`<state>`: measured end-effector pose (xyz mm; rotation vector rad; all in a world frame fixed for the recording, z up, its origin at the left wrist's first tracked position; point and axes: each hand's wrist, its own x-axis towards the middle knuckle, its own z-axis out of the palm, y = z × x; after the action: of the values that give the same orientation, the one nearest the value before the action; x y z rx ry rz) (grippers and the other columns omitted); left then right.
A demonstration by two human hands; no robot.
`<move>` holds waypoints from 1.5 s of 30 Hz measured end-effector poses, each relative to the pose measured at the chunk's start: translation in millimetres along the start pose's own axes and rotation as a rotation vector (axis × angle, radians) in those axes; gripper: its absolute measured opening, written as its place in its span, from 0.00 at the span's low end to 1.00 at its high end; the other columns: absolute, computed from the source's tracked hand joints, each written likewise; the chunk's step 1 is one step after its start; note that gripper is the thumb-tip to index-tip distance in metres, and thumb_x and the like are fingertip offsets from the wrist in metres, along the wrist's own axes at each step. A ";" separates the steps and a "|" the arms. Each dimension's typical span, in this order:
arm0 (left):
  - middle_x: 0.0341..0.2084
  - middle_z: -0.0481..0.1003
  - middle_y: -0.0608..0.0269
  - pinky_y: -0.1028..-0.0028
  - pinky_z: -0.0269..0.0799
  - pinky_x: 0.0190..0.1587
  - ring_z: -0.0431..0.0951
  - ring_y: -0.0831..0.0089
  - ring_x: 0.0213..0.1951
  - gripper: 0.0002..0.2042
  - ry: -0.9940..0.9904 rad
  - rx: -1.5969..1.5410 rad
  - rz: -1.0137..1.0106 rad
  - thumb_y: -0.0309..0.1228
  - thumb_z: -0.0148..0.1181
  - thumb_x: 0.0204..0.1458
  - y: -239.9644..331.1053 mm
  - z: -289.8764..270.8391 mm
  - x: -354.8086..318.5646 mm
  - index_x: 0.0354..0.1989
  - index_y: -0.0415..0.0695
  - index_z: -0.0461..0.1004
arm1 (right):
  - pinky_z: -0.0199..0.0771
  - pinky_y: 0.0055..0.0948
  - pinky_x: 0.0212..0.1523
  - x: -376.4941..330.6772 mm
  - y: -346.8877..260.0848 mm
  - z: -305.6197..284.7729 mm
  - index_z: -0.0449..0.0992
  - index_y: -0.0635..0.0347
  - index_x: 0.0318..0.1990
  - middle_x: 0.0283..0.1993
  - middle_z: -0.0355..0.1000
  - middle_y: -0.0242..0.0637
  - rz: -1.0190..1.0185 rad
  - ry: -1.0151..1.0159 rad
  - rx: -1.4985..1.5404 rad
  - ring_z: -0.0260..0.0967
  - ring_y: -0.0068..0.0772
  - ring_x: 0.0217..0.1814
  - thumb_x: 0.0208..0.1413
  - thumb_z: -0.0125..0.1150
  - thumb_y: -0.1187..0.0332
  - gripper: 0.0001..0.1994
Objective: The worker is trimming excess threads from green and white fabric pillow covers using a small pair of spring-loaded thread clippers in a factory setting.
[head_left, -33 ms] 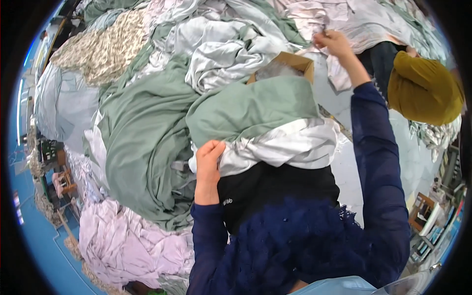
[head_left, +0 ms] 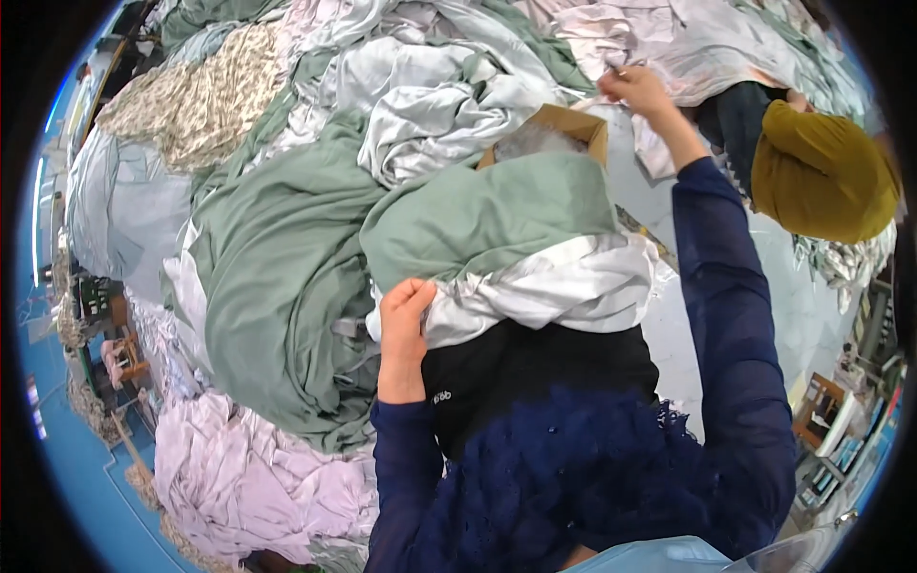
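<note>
My left hand point(head_left: 405, 317) is closed in a pinch at the left edge of the bunched white cloth point(head_left: 573, 282) across my lap. Green fabric point(head_left: 497, 205) lies folded just beyond that white layer. Stretched far out to the right, my right hand point(head_left: 635, 88) is closed, its fingertips pinched together in front of pale pink cloth point(head_left: 597, 43). Something small and dark shows at those fingertips, too small to name. An open cardboard box point(head_left: 570, 124) with clear plastic inside stands beyond the green fabric, left of my right forearm.
A large green fabric heap point(head_left: 287, 286) lies to my left, with lilac cloth point(head_left: 258, 477) nearer. Patterned cloth point(head_left: 201, 86) and pale grey-blue cloth point(head_left: 430, 115) pile up at the far side. A person in a mustard top point(head_left: 821, 172) bends at the right.
My right hand has shifted slightly left and toward me, still pinched. The left hand has barely moved, and the cloth on my lap looks almost the same.
</note>
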<state>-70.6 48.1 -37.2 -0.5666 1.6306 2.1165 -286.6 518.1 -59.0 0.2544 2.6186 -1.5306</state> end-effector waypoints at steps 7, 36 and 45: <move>0.24 0.76 0.68 0.80 0.68 0.31 0.72 0.83 0.25 0.04 0.026 -0.071 -0.082 0.23 0.57 0.55 8.1 -2.3 4.1 0.28 0.38 0.74 | 0.61 0.23 0.26 19.2 21.2 39.5 0.80 0.54 0.51 0.25 0.69 0.23 0.151 -0.231 -0.245 0.62 0.19 0.25 0.53 0.62 0.64 0.17; 0.23 0.74 0.72 0.83 0.64 0.26 0.70 0.86 0.23 0.04 -0.058 -0.148 -0.059 0.25 0.60 0.55 8.0 1.0 4.0 0.29 0.40 0.76 | 0.65 0.31 0.30 -231.9 -117.0 220.0 0.76 0.63 0.33 0.29 0.67 0.36 -0.515 -0.358 0.018 0.66 0.33 0.28 0.47 0.66 0.77 0.06; 0.22 0.73 0.74 0.84 0.57 0.25 0.65 0.88 0.22 0.05 -0.032 -0.063 -0.051 0.26 0.61 0.55 6.1 4.0 5.7 0.27 0.41 0.75 | 0.62 0.22 0.32 -220.4 -126.2 217.2 0.75 0.65 0.31 0.29 0.71 0.30 -0.278 -0.391 0.552 0.65 0.21 0.31 0.53 0.61 0.76 0.02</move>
<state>-79.1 51.0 -34.4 -0.5841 1.5213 2.1352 -94.6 247.3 -20.7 -0.3552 1.9558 -2.1150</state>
